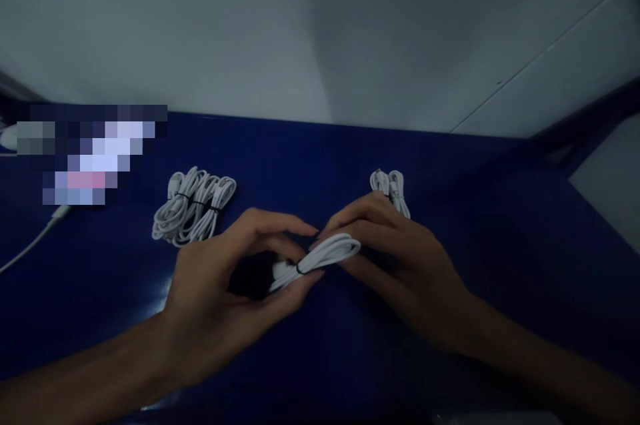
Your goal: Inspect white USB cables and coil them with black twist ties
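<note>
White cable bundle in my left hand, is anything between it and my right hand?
Nothing visible stands in the way. The right hand has its fingers right by the looped end of the white cable bundle, though whether they touch is unclear. The left hand holds the bundle near its black tie.

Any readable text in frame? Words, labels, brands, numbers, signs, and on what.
None readable.
Held cable bundle: no text visible.
Left bundles, right bundles: no markings legible.
Pixelated patch at left: unreadable.
Blue tabletop, pale wall: no lettering visible.
</note>
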A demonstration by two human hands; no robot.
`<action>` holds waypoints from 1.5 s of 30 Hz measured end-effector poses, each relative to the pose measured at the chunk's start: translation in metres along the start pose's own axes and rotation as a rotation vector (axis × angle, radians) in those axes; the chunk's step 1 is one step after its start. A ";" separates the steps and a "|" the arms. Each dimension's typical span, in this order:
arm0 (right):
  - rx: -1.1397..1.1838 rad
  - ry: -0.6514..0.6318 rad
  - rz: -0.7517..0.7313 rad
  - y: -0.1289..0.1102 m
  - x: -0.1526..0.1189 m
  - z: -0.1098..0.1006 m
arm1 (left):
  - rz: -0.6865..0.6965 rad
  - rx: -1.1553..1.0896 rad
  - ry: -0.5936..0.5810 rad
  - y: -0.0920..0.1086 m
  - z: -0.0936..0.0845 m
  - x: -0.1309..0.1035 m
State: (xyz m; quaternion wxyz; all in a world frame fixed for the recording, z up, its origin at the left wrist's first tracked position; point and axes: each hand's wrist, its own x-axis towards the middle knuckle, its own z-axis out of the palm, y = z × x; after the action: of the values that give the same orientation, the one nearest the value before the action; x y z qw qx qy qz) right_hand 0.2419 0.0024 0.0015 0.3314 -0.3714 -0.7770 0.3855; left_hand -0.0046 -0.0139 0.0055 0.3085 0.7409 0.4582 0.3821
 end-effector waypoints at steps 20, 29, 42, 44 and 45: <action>0.571 -0.208 0.396 -0.002 0.003 -0.007 | -0.047 -0.221 -0.112 -0.009 -0.002 0.008; 0.658 -0.112 0.365 -0.003 0.001 0.002 | -0.102 -0.214 -0.126 -0.012 -0.004 0.011; 0.474 0.030 0.377 -0.011 0.001 -0.002 | -0.238 -0.438 -0.135 -0.005 -0.007 0.014; 0.410 0.036 0.373 -0.012 0.000 -0.002 | -0.247 -0.442 -0.144 -0.003 -0.007 0.014; 0.377 0.035 0.368 -0.013 0.000 -0.004 | -0.251 -0.443 -0.151 -0.003 -0.008 0.014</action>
State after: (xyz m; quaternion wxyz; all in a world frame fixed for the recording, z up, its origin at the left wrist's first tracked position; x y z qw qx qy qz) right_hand 0.2413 -0.0016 0.0143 0.3324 -0.4451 -0.6049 0.5705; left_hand -0.0083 0.0014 0.0109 0.5414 0.6191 0.4274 0.3754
